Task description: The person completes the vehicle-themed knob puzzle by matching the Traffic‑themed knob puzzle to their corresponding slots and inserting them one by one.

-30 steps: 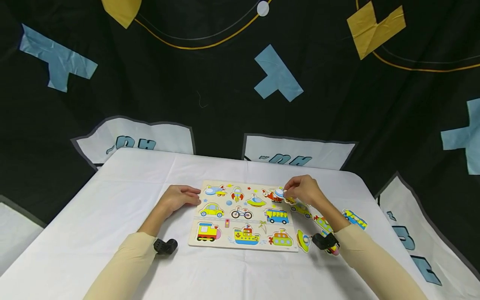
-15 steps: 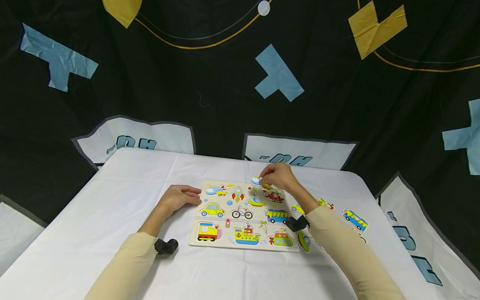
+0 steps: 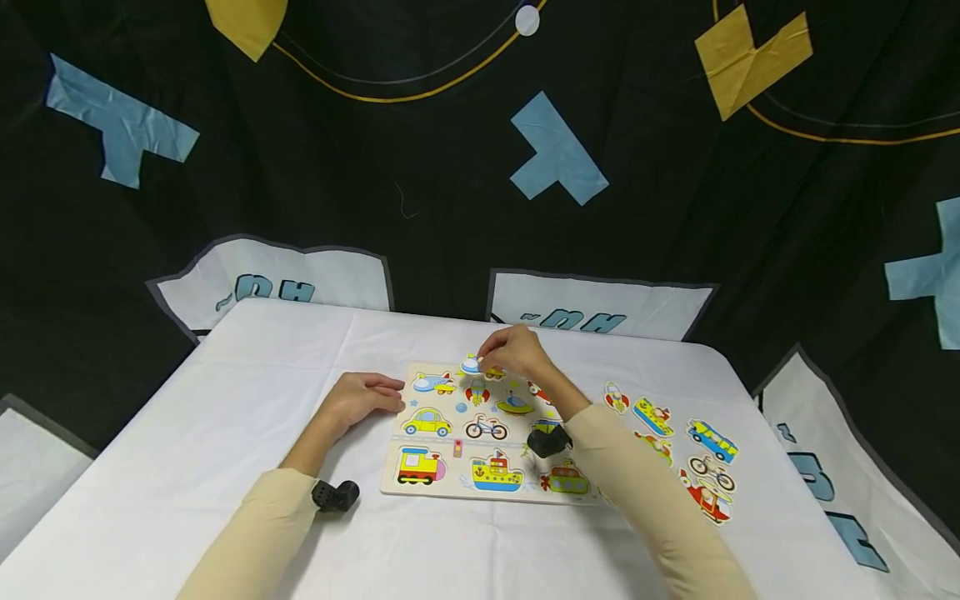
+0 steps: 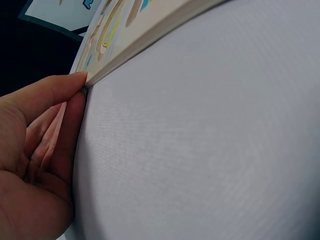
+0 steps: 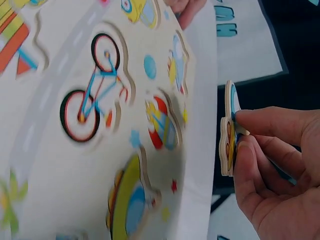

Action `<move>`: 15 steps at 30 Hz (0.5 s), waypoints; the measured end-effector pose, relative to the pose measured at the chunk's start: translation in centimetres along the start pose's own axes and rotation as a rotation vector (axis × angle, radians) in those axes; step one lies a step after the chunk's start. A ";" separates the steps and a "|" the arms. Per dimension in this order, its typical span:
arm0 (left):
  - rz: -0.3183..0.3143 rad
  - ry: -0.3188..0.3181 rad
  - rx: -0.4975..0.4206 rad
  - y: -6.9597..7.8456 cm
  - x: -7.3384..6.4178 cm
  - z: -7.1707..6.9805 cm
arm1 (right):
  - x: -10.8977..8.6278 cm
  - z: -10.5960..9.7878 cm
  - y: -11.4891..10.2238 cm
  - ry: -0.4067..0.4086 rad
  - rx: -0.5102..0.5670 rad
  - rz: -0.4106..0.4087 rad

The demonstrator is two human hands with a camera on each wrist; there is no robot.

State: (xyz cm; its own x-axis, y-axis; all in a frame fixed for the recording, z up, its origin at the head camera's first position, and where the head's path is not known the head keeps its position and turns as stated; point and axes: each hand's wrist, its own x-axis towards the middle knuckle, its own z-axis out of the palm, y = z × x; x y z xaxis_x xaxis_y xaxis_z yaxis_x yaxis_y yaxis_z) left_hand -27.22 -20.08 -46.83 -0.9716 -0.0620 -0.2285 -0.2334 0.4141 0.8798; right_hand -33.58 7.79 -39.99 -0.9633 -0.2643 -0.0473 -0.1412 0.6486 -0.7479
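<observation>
A wooden puzzle board [image 3: 390,475] with vehicle-shaped recesses lies on the white table. At its left edge is my left hand [image 3: 363,396]; in the left wrist view, thumb and a finger [image 4: 75,112] pinch the board's rim [image 4: 165,30]. My right hand [image 3: 517,354] holds an airplane puzzle piece [image 5: 227,135] by its edge between thumb and fingers. The piece is raised over the board's far edge, to the right of the airplane recess [image 3: 433,383] and beyond the rocket recess [image 3: 476,392]. In the right wrist view the piece stands nearly edge-on to the camera.
Loose pieces lie right of the board: a rocket [image 3: 617,397], a boat [image 3: 652,417], a bus [image 3: 712,440], a bicycle [image 3: 711,473], a helicopter [image 3: 705,500] and a partly covered submarine [image 3: 660,447]. My right sleeve [image 3: 637,483] crosses the board's right side. A black curtain [image 3: 450,167] hangs behind.
My right hand has carried the airplane piece leftward along the board's far edge, from the helicopter recess to beyond the rocket recess. My left hand has stayed at the left edge.
</observation>
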 end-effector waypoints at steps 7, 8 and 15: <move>-0.004 -0.002 0.005 0.0 0.1 0.0 | 0.8 2.3 -0.8 -0.008 0.039 0.013; 0.001 -0.007 0.005 0.0 0.2 -0.1 | 0.9 2.6 -0.9 -0.007 0.045 0.016; 0.004 -0.009 -0.005 -0.2 0.2 0.0 | 1.5 4.9 -1.3 -0.019 0.066 0.043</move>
State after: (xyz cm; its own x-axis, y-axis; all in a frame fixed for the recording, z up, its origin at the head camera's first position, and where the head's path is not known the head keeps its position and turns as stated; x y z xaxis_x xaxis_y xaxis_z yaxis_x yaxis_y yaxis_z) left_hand -27.33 -20.14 -47.05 -0.9722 -0.0523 -0.2284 -0.2295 0.4102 0.8827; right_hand -33.68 3.04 -42.29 -0.9637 -0.2507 -0.0923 -0.0837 0.6114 -0.7869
